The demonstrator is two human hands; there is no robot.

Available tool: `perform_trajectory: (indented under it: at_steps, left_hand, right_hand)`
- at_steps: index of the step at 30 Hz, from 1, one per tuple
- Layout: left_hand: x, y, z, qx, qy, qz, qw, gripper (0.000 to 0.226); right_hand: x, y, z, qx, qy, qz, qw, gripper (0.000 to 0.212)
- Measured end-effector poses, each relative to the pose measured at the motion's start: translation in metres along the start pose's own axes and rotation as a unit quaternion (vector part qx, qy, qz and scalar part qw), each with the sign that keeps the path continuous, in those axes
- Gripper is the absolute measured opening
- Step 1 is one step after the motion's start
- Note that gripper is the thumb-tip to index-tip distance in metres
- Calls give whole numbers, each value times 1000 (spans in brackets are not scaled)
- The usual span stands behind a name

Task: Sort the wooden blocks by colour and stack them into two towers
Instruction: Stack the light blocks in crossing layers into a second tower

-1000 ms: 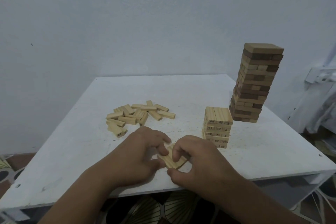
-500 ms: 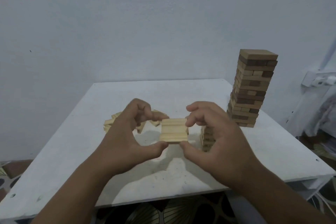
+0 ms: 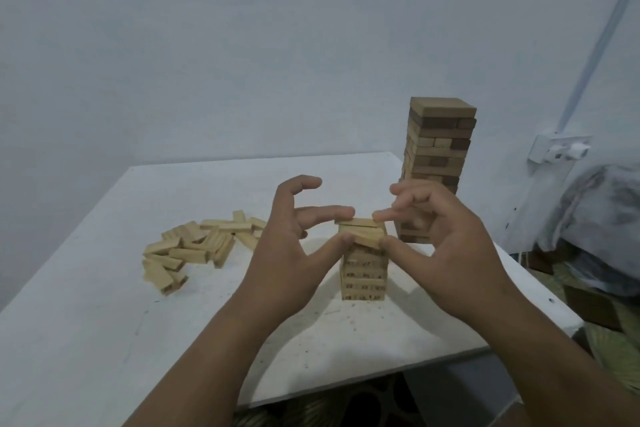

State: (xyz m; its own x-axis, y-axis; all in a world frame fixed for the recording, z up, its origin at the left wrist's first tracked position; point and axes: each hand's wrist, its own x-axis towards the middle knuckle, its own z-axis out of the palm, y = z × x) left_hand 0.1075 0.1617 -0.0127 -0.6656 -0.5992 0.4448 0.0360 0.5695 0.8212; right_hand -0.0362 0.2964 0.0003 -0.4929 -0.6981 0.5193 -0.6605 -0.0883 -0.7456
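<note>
Wooden blocks, light-coloured, layer of several laid side by side: held between both hands directly over the short pale tower, at or just above its top course (contact cannot be confirmed).

Left hand: thumb pressed to the near left corner of the layer, one finger laid along the far left edge, the remaining fingers spread and lifted clear. Right hand: thumb pressed to the near right end, one fingertip on the far right top edge, the other fingers raised. The layer is thus pinched from both ends, neither hand being markedly nearer.

Key relation: the layer's long edges run left to right between the two grips, and the pale tower lies straight beneath; the set-down is judged to be a short drop, with release outward to either side.

Loose pale blocks: a scattered pile on the white table, well to the left of the pale tower, still to be stacked.

Tall tower of darker and mixed brown blocks: standing behind and to the right, apart from the pale tower.
</note>
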Motion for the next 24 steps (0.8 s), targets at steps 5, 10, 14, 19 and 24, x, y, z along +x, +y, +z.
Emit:
perform_trajectory:
  at_steps: [5,10,14,19,24]
  left_hand:
    - [4,-2,4,22,34,18,999,62]
    - [5,-9,-2,-69,34,-25,997,56]
    - [2,-11,5,-96,-41,-67,992,56]
    - [-2,-7,16,-150,-106,-125,975,53]
    - [-4,-11,23,-119,-96,-125,980,49]
  right_hand:
    - [-5,11,9,-16,12,11,1000,35]
    - [-1,14,6,30,29,20,999,33]
    - [-5,20,9,48,-9,70,996,34]
    - [-18,23,21,35,-92,118,988,64]
    - [-19,25,28,-31,-119,104,987,65]
